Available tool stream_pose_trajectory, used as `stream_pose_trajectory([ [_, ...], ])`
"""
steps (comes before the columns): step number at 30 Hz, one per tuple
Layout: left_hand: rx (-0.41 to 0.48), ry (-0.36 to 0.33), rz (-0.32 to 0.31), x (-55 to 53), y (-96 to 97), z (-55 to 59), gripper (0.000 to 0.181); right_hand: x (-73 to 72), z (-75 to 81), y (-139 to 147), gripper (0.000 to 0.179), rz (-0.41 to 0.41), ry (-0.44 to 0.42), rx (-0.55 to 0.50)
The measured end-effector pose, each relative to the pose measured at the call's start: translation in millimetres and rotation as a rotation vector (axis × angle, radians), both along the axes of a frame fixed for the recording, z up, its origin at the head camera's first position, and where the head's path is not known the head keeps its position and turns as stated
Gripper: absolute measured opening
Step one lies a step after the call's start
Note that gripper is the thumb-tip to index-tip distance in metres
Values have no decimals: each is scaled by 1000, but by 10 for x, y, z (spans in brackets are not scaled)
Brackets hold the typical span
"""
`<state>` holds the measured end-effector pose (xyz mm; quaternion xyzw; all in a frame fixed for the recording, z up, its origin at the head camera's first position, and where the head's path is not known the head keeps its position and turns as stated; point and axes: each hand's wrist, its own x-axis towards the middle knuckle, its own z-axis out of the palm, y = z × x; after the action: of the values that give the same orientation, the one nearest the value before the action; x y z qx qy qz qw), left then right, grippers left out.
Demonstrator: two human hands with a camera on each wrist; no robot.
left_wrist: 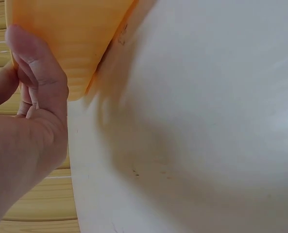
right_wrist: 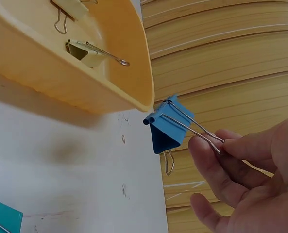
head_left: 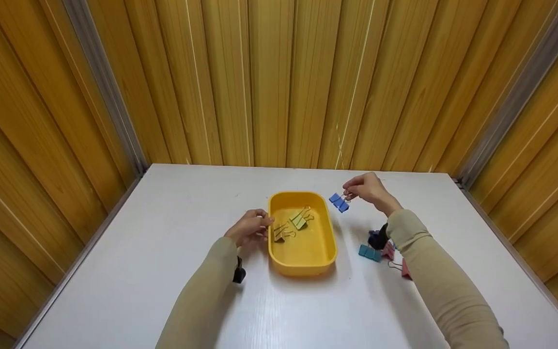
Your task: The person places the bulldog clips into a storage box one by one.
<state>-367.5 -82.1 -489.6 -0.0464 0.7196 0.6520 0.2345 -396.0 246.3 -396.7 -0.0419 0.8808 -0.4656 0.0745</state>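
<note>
Right hand [head_left: 368,189]: grasping the blue clip [right_wrist: 172,131] in a pinch of thumb and fingertips, with contact at the wire ends [right_wrist: 217,151] only. Blue clip: suspended in the air above the white table [head_left: 162,232], just to the right of the yellow tub [head_left: 303,270], level with its far half and outside its rim.

Left hand [head_left: 250,226]: grasping the yellow tub, with digits curled about the left rim. Yellow tub: upright on the white table, between both hands, long sides running away from the body.

Contents of the yellow tub: two clips. Green clip [head_left: 299,221] in the far half, near the middle of the width. Tan clip [head_left: 279,236] slightly nearer to the body, close to the left wall. Wire handles upward or sideways on both.

Beside the right sleeve [head_left: 419,252], on the white table: teal clip [head_left: 370,252], pink clip [head_left: 388,250] next to it, and red clip [head_left: 406,270] partly hidden by the sleeve.

At the rear: wood-patterned panels [head_left: 269,87].
</note>
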Motion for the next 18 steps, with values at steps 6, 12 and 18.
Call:
stream_pose_trajectory([
  [6, 0, -19, 24, 3, 2, -4, 16, 7, 12, -149, 24, 11, -6, -29],
  [12, 35, 9, 3, 12, -5, -19, 14, 25, -13, -283, 22, 64, 25, -62],
  [18, 60, 48, -21, 24, -19, -27, 14, 33, -46, -417, 20, 89, 22, -79],
])
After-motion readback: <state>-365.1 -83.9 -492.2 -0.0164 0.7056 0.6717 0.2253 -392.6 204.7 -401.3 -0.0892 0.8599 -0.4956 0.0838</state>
